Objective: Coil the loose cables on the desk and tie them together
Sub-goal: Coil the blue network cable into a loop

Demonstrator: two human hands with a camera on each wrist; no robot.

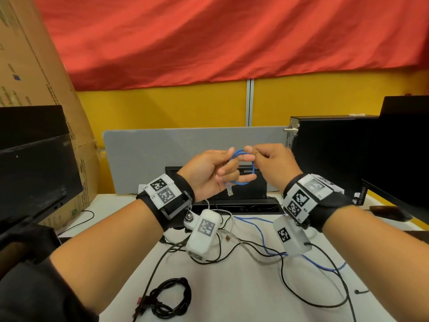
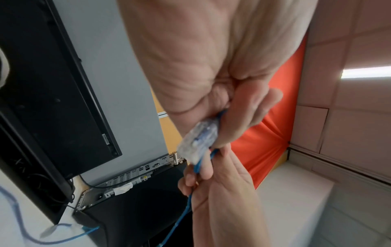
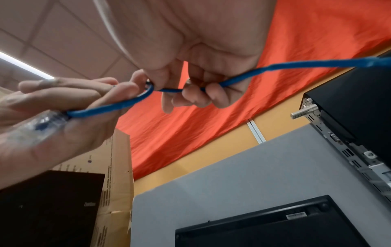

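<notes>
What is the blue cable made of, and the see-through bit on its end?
Blue cable: looks like soft matte plastic or rubber, since it bends into a loop between the left hand and right hand without kinking.
Clear plug: seems hard, glossy clear plastic; light glints off it and blue shows inside.

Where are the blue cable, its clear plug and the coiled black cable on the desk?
blue cable (image 1: 242, 182), head view, bottom of the held loop.
clear plug (image 2: 198, 142), left wrist view, middle of the plug body.
coiled black cable (image 1: 171, 296), head view, left side of the coil.
</notes>
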